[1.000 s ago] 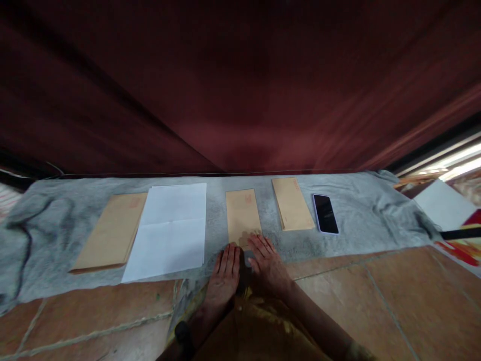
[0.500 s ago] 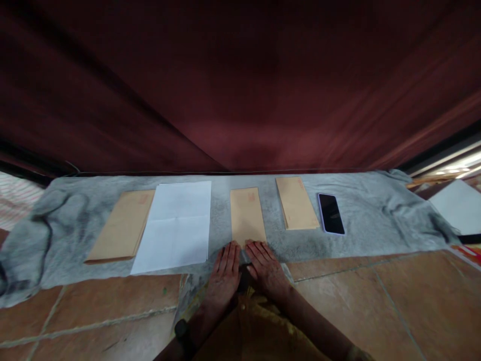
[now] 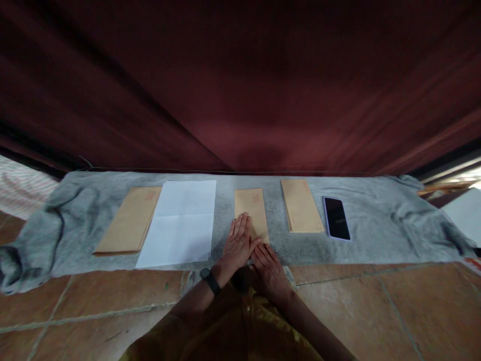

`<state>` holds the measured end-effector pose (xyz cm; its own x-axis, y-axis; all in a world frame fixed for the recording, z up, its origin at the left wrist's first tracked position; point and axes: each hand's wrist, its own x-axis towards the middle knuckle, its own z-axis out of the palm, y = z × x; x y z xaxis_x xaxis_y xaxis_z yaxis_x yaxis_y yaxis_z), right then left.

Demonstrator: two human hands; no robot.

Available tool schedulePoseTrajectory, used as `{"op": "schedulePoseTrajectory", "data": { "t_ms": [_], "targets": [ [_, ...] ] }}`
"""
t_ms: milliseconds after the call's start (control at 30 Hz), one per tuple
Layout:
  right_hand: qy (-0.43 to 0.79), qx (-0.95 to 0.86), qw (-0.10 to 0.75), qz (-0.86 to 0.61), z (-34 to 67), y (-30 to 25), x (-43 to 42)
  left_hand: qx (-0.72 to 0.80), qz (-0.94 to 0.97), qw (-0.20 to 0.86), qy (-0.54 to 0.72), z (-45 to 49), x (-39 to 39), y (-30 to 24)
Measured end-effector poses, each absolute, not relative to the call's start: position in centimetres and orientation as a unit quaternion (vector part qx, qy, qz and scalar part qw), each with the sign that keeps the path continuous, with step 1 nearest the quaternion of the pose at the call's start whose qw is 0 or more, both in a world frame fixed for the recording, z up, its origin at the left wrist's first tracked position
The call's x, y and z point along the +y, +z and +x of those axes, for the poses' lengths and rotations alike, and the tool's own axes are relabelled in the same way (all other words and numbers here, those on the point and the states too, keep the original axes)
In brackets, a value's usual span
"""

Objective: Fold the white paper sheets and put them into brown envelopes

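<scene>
A brown paper envelope with small red print lies straight in front of me on a grey cloth. My left hand rests on the envelope's left side, fingers stretched out flat and pointing away from me. My right hand lies at the near end of the envelope, its fingers extended, and the left thumb reaches across toward it. The two hands cover the envelope's lower part. Neither hand grips anything.
Left of the envelope are creased white paper sheets, and beyond them a stack of brown envelopes. To the right lie another small envelope stack and a phone. A dark red curtain hangs behind.
My left hand has slid forward from the near edge onto the envelope. The right hand stays at the near end. The view has shifted slightly.
</scene>
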<state>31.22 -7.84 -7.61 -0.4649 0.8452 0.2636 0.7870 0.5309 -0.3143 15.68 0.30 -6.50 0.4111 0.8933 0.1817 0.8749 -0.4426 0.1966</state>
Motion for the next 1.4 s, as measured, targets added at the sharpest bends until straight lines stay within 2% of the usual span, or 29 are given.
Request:
{"op": "schedulePoseTrajectory", "data": {
  "t_ms": [200, 367, 467, 667, 767, 867, 1000, 1267, 1400],
  "targets": [
    [0.080, -0.867, 0.176, -0.459, 31.7, -7.4, -7.8, 0.549, 0.826, 0.008, 0.130, 14.5, 2.3, -7.3],
    [0.081, -0.872, 0.162, -0.455, 31.9, -7.3, -7.7, 0.570, 0.804, 0.046, 0.164, 14.4, 2.7, -7.1],
    [0.087, -0.867, 0.166, -0.462, 31.7, -7.2, -7.6, 0.586, 0.769, 0.124, 0.224, 13.7, 1.7, -7.0],
    [0.099, -0.856, 0.170, -0.478, 31.2, -7.0, -7.5, 0.621, 0.568, 0.389, 0.375, 12.7, -3.2, -7.4],
    [0.093, -0.855, 0.170, -0.481, 31.0, -6.9, -7.5, 0.628, 0.467, 0.458, 0.421, 12.7, -4.4, -7.2],
    [0.088, -0.853, 0.172, -0.484, 31.0, -6.8, -7.5, 0.646, 0.406, 0.479, 0.434, 12.8, -3.8, -6.1],
    [0.094, -0.844, 0.185, -0.494, 31.0, -6.8, -7.5, 0.655, 0.365, 0.534, 0.389, 13.0, -2.2, -4.7],
    [0.078, -0.800, 0.239, -0.545, 30.2, -5.8, -6.8, 0.640, 0.370, 0.556, 0.381, 14.4, -1.9, -2.3],
    [0.071, -0.782, 0.238, -0.572, 30.0, -4.2, -6.0, 0.607, 0.383, 0.567, 0.404, 15.6, -2.3, -0.2]
  ]
}}
